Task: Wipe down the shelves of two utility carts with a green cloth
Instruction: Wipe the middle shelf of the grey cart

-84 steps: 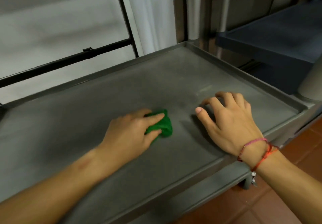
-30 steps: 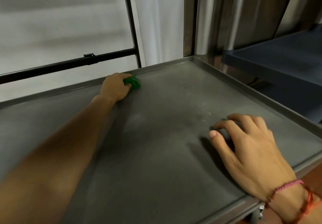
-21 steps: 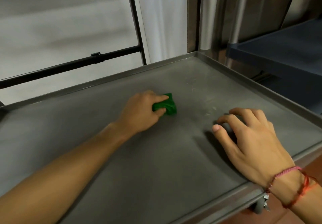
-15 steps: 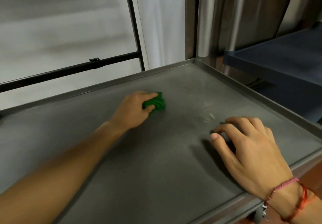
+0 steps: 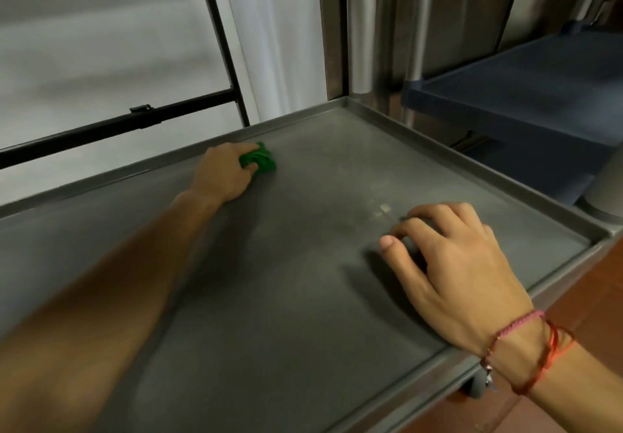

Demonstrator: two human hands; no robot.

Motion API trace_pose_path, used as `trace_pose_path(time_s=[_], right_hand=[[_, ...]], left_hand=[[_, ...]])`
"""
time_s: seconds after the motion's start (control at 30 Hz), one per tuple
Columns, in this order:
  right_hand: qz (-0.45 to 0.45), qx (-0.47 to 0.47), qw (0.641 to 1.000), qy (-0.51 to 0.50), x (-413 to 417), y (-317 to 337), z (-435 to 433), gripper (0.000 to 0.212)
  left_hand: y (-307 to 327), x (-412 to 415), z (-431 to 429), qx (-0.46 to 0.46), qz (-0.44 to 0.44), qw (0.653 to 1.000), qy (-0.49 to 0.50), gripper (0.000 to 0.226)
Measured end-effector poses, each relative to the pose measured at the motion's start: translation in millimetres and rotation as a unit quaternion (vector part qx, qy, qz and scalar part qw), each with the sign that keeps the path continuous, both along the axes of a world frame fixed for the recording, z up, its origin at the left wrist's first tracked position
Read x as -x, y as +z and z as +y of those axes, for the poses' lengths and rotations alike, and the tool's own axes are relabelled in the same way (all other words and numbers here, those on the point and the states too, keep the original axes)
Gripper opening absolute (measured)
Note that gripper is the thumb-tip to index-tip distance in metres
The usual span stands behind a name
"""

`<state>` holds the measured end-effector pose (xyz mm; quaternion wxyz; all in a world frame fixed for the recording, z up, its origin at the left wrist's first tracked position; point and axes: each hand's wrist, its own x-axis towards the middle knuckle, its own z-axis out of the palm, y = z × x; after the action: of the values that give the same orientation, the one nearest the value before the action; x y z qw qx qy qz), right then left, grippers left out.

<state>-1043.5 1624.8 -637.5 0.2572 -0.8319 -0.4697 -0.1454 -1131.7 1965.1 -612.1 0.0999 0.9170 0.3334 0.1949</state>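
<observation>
your left hand [image 5: 224, 176] squeezes the crumpled green cloth [image 5: 259, 162] by the far rim of the flat grey metal cart shelf [image 5: 303, 297]. your right hand [image 5: 451, 267] rests on the shelf, fingers bent, holding nothing.

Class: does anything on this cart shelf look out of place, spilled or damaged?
A small pale speck lies on the grey shelf, just beyond the right hand, with a faint smear around it. Residue or scratch, I cannot tell. The green cloth in the left hand is far from it.
</observation>
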Motion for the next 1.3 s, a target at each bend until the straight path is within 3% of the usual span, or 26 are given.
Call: trace_pose_path(time_s=[0.33,0.43,0.57,0.73,0.83,1.13,1.3], right_hand=[[-0.001,-0.043,0.999,-0.02,-0.3,-1.9,-0.2,0.046],[-0.01,-0.062,0.997,-0.046,-0.1,-0.8,-1.4,0.046],[-0.029,-0.031,0.995,-0.093,0.0,-2.5,-14.5,0.045],[0.068,-0.004,0.988,-0.139,-6.0,-2.5,-21.2,0.047],[0.073,0.016,0.987,-0.139,-10.0,-2.4,-20.3,0.049],[0.065,0.04,0.988,-0.133,-28.8,-0.1,-28.7,0.047],[0.062,0.03,0.988,-0.141,-30.7,-3.3,-29.0,0.055]], left_hand=[[6.6,64.1,-174.7,-0.053,0.051,0.984,-0.16,0.053],[7.3,69.4,-172.7,-0.022,0.057,0.984,-0.168,0.051],[9.3,54.8,-130.0,-0.009,0.062,0.992,-0.107,0.043],[7.2,54.4,-109.5,-0.002,0.047,0.997,-0.062,0.044],[5.4,54.3,-122.8,-0.013,0.051,0.996,-0.066,0.044],[5.8,65.0,-178.9,-0.023,0.057,0.99,-0.127,0.051],[4.3,76.2,-229.5,-0.033,0.004,0.971,-0.237,0.046]])
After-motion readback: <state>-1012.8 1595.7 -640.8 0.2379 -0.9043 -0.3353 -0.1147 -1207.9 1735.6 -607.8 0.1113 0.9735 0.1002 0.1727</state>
